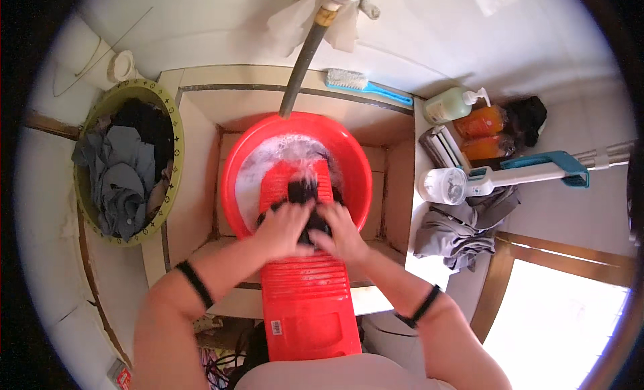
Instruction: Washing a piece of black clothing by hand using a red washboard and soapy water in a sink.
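Note:
A red ridged washboard (305, 289) slopes from against my body into a red basin (363, 178) of sudsy water. My left hand (288, 223) and my right hand (341, 232) press side by side on a wet black cloth (305, 190) on the ridges, fingers curled into it. The hands and some motion blur hide part of the cloth, so its exact kind cannot be made out. Dark fabric also shows at the basin's right side, beside the board.
The basin stands in a tiled sink (396, 209) under a grey pipe (305, 68). Left is a green basket (176, 168) of dark clothes. A blue scrub brush (382, 92) lies behind. Right are a pump bottle (446, 108), white tub (444, 186), mop (526, 178) and grey garment (446, 235).

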`<state>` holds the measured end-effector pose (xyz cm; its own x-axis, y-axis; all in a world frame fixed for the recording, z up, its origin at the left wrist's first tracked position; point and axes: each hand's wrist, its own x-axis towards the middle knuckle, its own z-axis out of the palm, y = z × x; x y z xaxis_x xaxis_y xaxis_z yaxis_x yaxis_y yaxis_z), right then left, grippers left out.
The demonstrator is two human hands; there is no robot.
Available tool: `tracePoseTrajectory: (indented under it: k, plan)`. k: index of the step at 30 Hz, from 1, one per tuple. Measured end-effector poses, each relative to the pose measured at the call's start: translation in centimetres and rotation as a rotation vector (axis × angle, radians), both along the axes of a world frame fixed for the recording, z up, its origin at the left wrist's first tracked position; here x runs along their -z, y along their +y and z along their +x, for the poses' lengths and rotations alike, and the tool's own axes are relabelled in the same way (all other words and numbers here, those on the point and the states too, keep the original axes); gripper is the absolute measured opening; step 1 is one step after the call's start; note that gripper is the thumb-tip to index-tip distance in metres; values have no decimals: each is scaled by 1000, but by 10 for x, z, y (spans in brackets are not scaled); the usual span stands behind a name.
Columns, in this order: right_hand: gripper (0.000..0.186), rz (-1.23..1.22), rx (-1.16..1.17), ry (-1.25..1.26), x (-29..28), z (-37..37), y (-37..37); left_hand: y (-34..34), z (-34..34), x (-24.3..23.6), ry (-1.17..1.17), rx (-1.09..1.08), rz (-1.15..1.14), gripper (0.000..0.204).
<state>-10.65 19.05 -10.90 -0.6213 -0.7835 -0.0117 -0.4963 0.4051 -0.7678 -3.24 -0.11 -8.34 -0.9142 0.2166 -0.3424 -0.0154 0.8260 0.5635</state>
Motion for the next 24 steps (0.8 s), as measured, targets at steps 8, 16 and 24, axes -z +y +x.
tracePoseTrajectory:
  k: [8,16,24]
  plan:
    - [40,473,163,158,53,-33,-34,3,-55,31,-137,-302,-17,56]
    - [45,245,30,-115,48,-31,-47,-19,-26,56,-97,-244,-33,55]
    - [34,239,-21,26,40,-37,-27,9,-41,33,-127,-261,-17,53]
